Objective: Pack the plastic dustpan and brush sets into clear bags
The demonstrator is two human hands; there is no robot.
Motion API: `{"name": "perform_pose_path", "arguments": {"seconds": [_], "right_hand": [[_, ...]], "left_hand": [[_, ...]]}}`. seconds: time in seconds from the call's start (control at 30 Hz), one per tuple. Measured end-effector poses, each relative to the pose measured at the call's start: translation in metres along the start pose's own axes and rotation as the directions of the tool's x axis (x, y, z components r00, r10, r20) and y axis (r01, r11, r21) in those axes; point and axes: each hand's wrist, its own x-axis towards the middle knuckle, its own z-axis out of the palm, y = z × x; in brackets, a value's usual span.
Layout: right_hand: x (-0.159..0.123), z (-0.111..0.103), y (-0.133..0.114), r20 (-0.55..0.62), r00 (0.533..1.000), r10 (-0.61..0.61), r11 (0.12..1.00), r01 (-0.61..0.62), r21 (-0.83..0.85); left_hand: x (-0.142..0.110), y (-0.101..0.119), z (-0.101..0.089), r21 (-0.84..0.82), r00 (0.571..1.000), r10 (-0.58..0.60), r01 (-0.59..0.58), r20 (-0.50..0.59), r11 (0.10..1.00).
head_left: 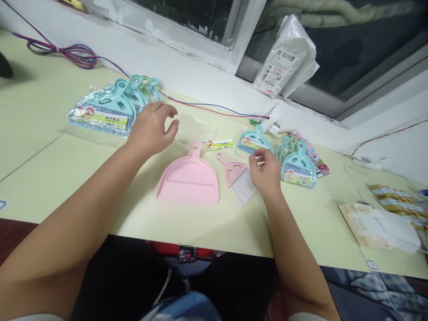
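A pink dustpan (190, 180) lies flat on the table in front of me, its handle pointing away. Beside it on the right is a small pink brush (236, 174) with pale bristles. My left hand (152, 127) hovers above and left of the dustpan, fingers apart and nothing in them. Close to the brush's bristles is my right hand (266, 171), its fingers curled loosely with a gap and no object visible between them. A clear plastic bag (194, 129) lies behind the dustpan, with a printed label card (219, 145) near the brush handle.
Bagged turquoise dustpan sets (110, 107) are stacked at the left; another bagged set (256, 138) and more sets (299, 165) lie at the right. Coiled cable (76, 55) runs along the wall. A white package (281, 62) stands on the sill. A paper packet (371, 225) lies far right.
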Motion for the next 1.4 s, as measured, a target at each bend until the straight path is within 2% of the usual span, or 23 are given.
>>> {"name": "perform_pose_path", "arguments": {"seconds": [0.03,0.1,0.13,0.2,0.27,0.3,0.37,0.47,0.53,0.63,0.7,0.8,0.83,0.9,1.0,1.07,1.13,1.27,1.4], "right_hand": [[0.004,0.001,0.005,-0.037,0.994,0.105,0.99,-0.101,0.099],[0.011,0.002,0.014,-0.04,0.946,0.322,0.901,-0.293,0.321],[0.013,0.003,0.017,-0.014,0.913,0.407,0.832,-0.365,0.417],[0.016,0.005,0.021,0.043,0.861,0.506,0.712,-0.446,0.543],[0.015,0.005,0.022,0.053,0.852,0.521,0.676,-0.449,0.584],[0.014,0.006,0.022,0.039,0.866,0.498,0.698,-0.427,0.575],[0.012,0.007,0.021,-0.019,0.915,0.404,0.794,-0.341,0.503],[0.008,0.009,0.019,-0.063,0.971,0.231,0.928,-0.201,0.314],[0.006,0.01,0.019,-0.049,0.981,0.185,0.959,-0.17,0.226],[0.007,0.009,0.021,-0.036,0.982,0.187,0.965,-0.177,0.195],[0.01,0.007,0.024,-0.055,0.981,0.187,0.965,-0.173,0.195],[0.013,-0.002,0.025,-0.056,0.985,0.163,0.98,-0.155,0.128],[0.013,-0.004,0.024,-0.01,0.991,0.135,0.987,-0.133,0.093],[0.011,-0.007,0.02,0.156,0.987,0.023,0.999,-0.027,0.022],[0.002,-0.003,0.01,0.389,0.912,-0.132,0.978,0.183,-0.097],[-0.004,0.006,0.003,0.452,0.882,-0.132,0.952,0.24,-0.189],[-0.007,0.017,-0.003,0.462,0.881,-0.101,0.937,0.24,-0.252],[-0.008,0.037,-0.013,0.398,0.916,-0.05,0.931,0.187,-0.312],[-0.006,0.044,-0.017,0.337,0.941,-0.041,0.956,0.135,-0.261]], "left_hand": [[0.002,-0.005,0.002,-0.053,0.999,-0.043,0.043,-0.003,0.998],[0.004,-0.013,0.007,-0.131,0.986,-0.138,0.15,0.098,0.98],[0.004,-0.016,0.009,-0.147,0.97,-0.15,0.179,0.193,0.973],[0.003,-0.017,0.013,-0.154,0.91,-0.104,0.179,0.402,0.972],[0.001,-0.014,0.015,-0.15,0.834,-0.036,0.141,0.55,0.979],[-0.001,-0.012,0.017,-0.147,0.806,-0.015,0.127,0.592,0.981],[-0.003,-0.008,0.019,-0.148,0.778,0.008,0.11,0.628,0.983],[-0.005,-0.007,0.023,-0.165,0.772,0.031,0.096,0.634,0.982],[-0.005,-0.008,0.024,-0.168,0.779,0.034,0.092,0.626,0.981],[-0.004,-0.01,0.023,-0.189,0.789,0.026,0.115,0.614,0.975],[-0.003,-0.012,0.02,-0.223,0.82,0.003,0.152,0.572,0.963],[-0.001,-0.015,0.017,-0.249,0.909,-0.095,0.211,0.407,0.945],[-0.001,-0.017,0.017,-0.25,0.93,-0.132,0.226,0.344,0.942],[0.0,-0.02,0.019,-0.239,0.948,-0.182,0.246,0.26,0.939],[0.001,-0.024,0.021,-0.202,0.95,-0.185,0.239,0.253,0.95],[0.001,-0.025,0.023,-0.173,0.948,-0.165,0.216,0.271,0.961],[0.001,-0.024,0.024,-0.154,0.948,-0.144,0.193,0.283,0.969],[0.0,-0.022,0.024,-0.139,0.948,-0.138,0.184,0.287,0.973],[-0.001,-0.021,0.025,-0.141,0.945,-0.161,0.208,0.286,0.968]]}}
